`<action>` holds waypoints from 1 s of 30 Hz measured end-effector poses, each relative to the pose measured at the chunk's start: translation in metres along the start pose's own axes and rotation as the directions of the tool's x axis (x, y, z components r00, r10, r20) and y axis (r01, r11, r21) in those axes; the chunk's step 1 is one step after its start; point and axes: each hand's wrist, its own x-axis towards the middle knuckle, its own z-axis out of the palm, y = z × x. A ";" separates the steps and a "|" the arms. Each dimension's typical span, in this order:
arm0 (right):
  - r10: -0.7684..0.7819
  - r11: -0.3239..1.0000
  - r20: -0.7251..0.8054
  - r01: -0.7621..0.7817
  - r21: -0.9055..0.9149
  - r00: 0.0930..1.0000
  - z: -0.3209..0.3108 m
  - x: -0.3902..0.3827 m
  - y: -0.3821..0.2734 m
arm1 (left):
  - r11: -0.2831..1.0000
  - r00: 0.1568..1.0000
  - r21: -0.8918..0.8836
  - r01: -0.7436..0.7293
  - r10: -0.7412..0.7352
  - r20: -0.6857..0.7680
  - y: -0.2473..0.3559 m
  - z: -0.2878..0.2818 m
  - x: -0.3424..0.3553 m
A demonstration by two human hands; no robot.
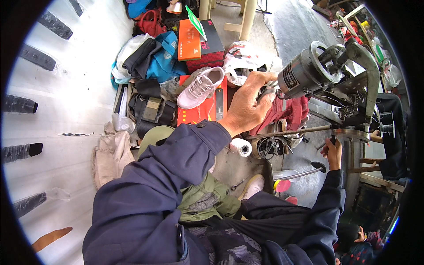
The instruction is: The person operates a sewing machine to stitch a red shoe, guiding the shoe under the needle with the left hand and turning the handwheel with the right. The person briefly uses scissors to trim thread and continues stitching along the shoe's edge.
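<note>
A hand-cranked sewing machine (295,78) of worn grey metal stands at the right. My left hand (251,106) reaches to its left end, thumb and fingers curled around something dark that I cannot make out. Lower right, my right hand (334,154) is closed on a short black crank handle (332,140) beside the machine's metal wheel (352,134). Below my left wrist is a white thread spool (240,147). A pale pink sneaker (199,89) rests on a red box (194,115), left of my left hand. A dark red bag (291,114) lies under the machine's head.
Orange and black boxes (190,40), a white plastic bag (247,57) and a blue bag (170,53) crowd the far side. A long metal rod (296,131) crosses below the machine. A hammer-like tool (304,173) lies near my right arm. Another person's hand (361,235) shows lower right.
</note>
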 end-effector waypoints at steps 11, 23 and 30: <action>0.017 1.000 0.022 -0.017 -0.026 1.000 0.003 -0.004 -0.012 | 0.999 0.999 -0.003 0.032 -0.032 0.005 0.007 -0.005 0.002; 0.035 0.999 0.024 -0.036 0.023 0.999 -0.005 0.008 0.007 | 0.977 0.977 -0.081 0.199 -0.191 0.095 -0.003 -0.009 0.018; 0.049 0.999 -0.005 -0.049 0.022 0.999 -0.004 0.007 0.006 | 0.703 0.919 -0.593 0.392 -0.334 0.212 0.007 -0.045 0.033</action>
